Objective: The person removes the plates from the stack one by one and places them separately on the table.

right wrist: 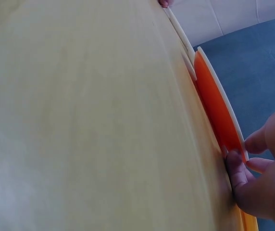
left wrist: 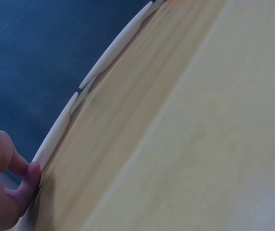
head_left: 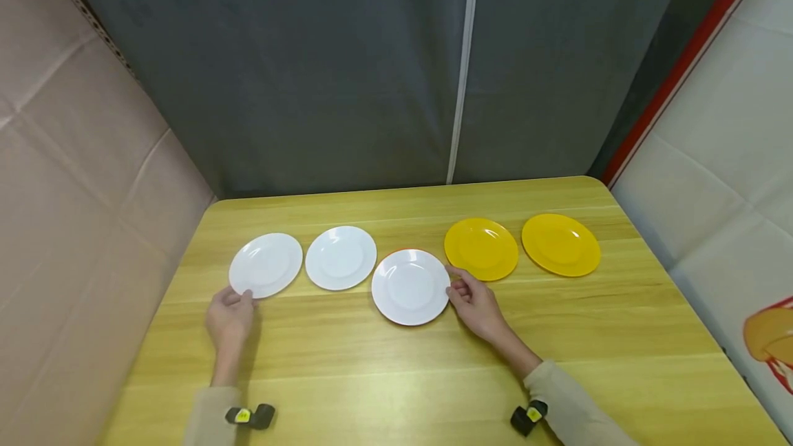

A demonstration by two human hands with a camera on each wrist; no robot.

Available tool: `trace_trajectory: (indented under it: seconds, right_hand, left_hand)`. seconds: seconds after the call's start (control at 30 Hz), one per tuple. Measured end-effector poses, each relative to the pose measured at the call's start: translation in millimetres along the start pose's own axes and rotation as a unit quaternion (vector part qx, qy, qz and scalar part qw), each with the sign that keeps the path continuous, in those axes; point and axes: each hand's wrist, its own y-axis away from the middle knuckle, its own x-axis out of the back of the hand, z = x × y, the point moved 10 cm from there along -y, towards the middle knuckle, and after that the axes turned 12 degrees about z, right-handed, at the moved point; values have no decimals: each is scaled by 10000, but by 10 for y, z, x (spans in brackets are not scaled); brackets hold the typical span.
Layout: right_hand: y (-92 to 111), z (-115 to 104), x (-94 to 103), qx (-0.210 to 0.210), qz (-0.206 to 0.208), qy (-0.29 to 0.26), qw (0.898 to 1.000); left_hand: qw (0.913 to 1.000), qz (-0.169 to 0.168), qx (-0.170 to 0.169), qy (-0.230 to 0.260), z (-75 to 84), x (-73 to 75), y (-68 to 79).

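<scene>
At the table's left, my left hand [head_left: 230, 319] pinches the near rim of the leftmost white plate [head_left: 266, 265], thumb and fingers on its edge. That white plate [left wrist: 56, 132] lies low over the wood in the left wrist view. My right hand [head_left: 476, 305] grips the right edge of the middle white plate [head_left: 411, 288]. An orange surface [right wrist: 215, 103] shows beneath this white rim in the right wrist view, slightly above the wood; whether it is a second plate or the underside, I cannot tell. Between the two held plates lies another white plate [head_left: 341, 258].
Two yellow plates [head_left: 480, 248] [head_left: 560, 245] lie side by side at the right, the nearer one just beyond my right hand. The wooden table [head_left: 384, 370] ends against a dark grey curtain [head_left: 310, 74]. Pale cloth walls [head_left: 93, 177] stand at both sides.
</scene>
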Motion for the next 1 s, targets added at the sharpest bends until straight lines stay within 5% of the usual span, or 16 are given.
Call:
trace_trajectory:
  seconds: [0.37,0.63,0.8,1.0]
  right_hand:
    - [-1,10,5,-29,30,68,10000]
    - [5,-2,17,0,75,54,10000]
    - [3,-15,22,79,111,23,9999]
    - [4,-21,21,111,131,8,9999]
  left_hand:
    - [9978,522,-160,382,31,37,59]
    - [9910,905,-574,802,232,27,166]
    - [9917,621,-715,868,354,-95,249]
    - [9922,-271,-768,945,551,-305,380]
